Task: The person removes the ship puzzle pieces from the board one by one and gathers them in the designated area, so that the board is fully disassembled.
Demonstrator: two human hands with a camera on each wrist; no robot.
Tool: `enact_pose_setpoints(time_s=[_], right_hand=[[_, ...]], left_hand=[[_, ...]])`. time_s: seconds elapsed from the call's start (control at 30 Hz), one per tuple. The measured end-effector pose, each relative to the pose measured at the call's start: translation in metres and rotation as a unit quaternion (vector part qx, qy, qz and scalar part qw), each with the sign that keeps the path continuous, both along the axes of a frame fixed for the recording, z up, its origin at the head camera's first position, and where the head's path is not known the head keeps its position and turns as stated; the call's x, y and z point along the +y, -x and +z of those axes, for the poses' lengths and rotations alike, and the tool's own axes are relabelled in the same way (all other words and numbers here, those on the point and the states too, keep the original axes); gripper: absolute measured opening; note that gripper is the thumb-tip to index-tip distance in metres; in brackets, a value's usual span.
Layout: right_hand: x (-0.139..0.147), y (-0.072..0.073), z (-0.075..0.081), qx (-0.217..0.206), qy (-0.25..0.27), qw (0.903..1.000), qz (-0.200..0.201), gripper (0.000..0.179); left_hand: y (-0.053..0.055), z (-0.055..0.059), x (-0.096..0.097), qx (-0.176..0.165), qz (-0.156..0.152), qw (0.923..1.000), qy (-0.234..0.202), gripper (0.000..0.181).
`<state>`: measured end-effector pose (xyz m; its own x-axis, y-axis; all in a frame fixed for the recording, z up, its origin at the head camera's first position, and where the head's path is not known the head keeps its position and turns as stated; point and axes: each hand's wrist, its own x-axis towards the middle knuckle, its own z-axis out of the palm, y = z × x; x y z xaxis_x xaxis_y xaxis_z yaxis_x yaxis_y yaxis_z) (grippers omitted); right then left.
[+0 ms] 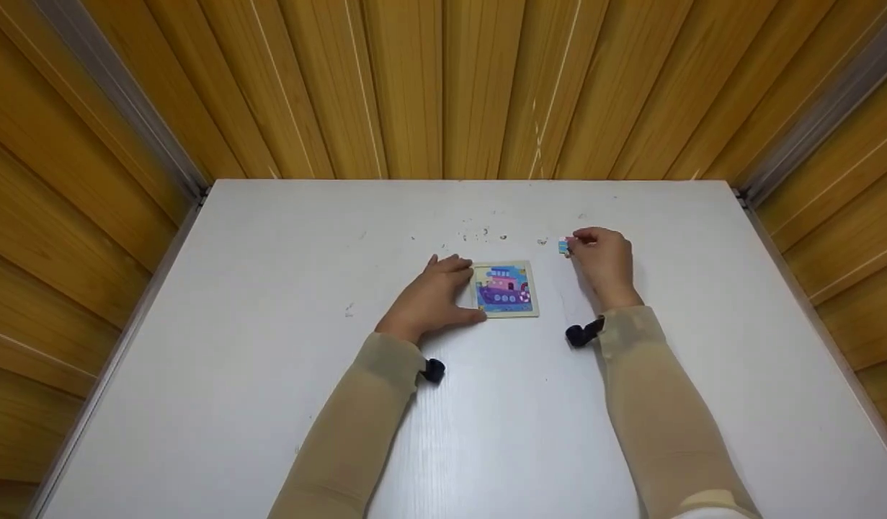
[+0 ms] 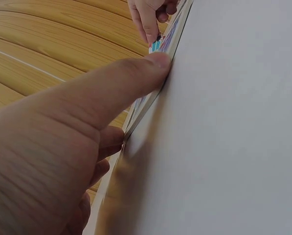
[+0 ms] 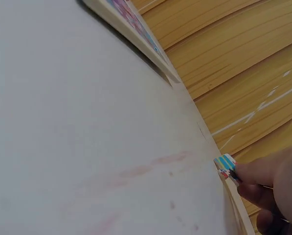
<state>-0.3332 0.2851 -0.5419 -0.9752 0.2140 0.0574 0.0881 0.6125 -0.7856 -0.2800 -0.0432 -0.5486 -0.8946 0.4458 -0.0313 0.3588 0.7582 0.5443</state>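
A square jigsaw puzzle (image 1: 506, 288) in a pale wooden frame lies flat on the table, its picture a pink and purple boat on blue. Bare pale backing shows at its upper left corner. My left hand (image 1: 436, 295) holds the frame at its left side, thumb (image 2: 158, 61) along the near edge and fingers at the far left. To the right of the frame, my right hand (image 1: 605, 263) pinches a small puzzle piece (image 3: 226, 164) between thumb and fingertips. Blue and white stripes and some red show on the piece; my fingers hide part of it.
The white table (image 1: 234, 324) has scattered dark scuff marks (image 1: 485, 232) beyond the puzzle. Wood-grained panels (image 1: 414, 86) rise behind the far edge and along both sides. A small black camera (image 1: 584, 331) sits at the right wrist, another at the left wrist.
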Motion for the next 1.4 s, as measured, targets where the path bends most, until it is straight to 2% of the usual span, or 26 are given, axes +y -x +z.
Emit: enact_pose_setpoints(time_s=[0.2,0.5,0.67,0.77,0.93,1.1,1.2,1.3,1.4], right_hand=[[0.000,0.000,-0.002,0.002,-0.020,0.9998,-0.001,0.029],[0.000,-0.003,0.001,-0.011,-0.021,0.9997,0.000,0.030],[-0.003,-0.004,0.003,0.010,-0.020,0.9998,0.001,0.029],[-0.008,-0.004,0.003,0.034,-0.021,0.9991,0.016,0.029],[-0.025,-0.005,0.004,0.035,0.021,0.9975,0.057,0.031],[-0.046,-0.009,0.006,-0.016,0.075,0.9891,0.126,0.032],[-0.057,-0.013,0.007,-0.027,0.073,0.9835,0.163,0.030],[-0.066,-0.016,0.006,-0.021,0.048,0.9789,0.197,0.027],[-0.071,-0.018,0.003,-0.025,0.024,0.9702,0.240,0.027]], left_hand=[[-0.001,0.000,0.000,-0.006,0.004,1.0000,-0.001,0.091],[-0.003,0.003,0.000,-0.020,0.010,0.9997,-0.008,0.092],[-0.002,0.002,0.001,0.000,-0.011,0.9999,-0.002,0.091],[-0.001,0.002,0.001,0.004,-0.017,0.9999,-0.001,0.092],[-0.001,0.002,0.002,-0.005,-0.014,0.9999,0.000,0.093],[0.000,0.002,0.001,-0.005,-0.014,0.9999,0.004,0.093],[0.001,0.002,0.000,-0.004,-0.011,0.9999,0.004,0.092],[0.001,0.001,-0.001,-0.003,-0.010,0.9999,0.002,0.092],[0.000,0.000,-0.002,-0.003,-0.010,0.9999,-0.002,0.092]])
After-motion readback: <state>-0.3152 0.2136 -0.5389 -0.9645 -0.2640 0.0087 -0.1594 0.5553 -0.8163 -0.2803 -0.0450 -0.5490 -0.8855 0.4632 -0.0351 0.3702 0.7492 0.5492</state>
